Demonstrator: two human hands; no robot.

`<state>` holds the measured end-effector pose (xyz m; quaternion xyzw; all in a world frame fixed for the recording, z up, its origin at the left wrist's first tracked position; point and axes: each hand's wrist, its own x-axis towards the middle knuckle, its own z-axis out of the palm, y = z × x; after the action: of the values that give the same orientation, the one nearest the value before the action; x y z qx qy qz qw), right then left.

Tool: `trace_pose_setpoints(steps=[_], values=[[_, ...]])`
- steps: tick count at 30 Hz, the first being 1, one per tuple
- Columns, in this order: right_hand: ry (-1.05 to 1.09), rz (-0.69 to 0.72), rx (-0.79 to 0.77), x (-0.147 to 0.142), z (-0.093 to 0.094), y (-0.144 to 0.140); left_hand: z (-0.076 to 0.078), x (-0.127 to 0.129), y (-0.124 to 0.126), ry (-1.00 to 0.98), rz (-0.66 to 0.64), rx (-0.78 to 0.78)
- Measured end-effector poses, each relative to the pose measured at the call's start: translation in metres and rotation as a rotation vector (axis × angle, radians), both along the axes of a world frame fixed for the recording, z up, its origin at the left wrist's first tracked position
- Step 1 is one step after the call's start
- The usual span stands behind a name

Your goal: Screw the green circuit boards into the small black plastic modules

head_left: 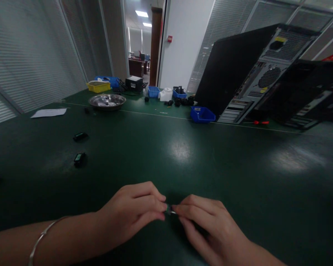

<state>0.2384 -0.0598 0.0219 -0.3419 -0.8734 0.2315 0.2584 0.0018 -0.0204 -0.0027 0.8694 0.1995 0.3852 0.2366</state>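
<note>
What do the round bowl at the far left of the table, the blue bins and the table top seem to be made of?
The round shallow silver bowl looks like polished metal, likely steel: it mirrors the light. The small open blue bins look like moulded plastic, with even colour and a dull sheen. The dark green table top seems a smooth, semi-gloss mat or laminate, since lamp glare spreads softly on it; which one is unclear.

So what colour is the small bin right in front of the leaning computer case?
Blue. The small bin shows clearly in the head view, on the green table.
</note>
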Motion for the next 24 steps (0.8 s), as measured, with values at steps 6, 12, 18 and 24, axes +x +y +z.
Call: trace_pose_setpoints(steps=[6,12,18,24], values=[[0.094,0.002,-0.138,0.0012,-0.0017,0.0013,0.0041,0.0027,-0.0006,-0.038,-0.006,-0.012],[0.133,-0.030,-0.185,0.0004,0.0003,0.0006,0.0061,0.0034,-0.0033,-0.050,-0.006,0.010],[0.195,-0.067,-0.216,-0.0028,-0.0003,-0.0010,0.0043,0.0040,-0.0038,-0.088,-0.012,-0.004],[0.158,-0.080,-0.193,-0.0006,-0.0032,0.0031,0.0066,0.0023,-0.0029,-0.070,0.005,-0.107]])
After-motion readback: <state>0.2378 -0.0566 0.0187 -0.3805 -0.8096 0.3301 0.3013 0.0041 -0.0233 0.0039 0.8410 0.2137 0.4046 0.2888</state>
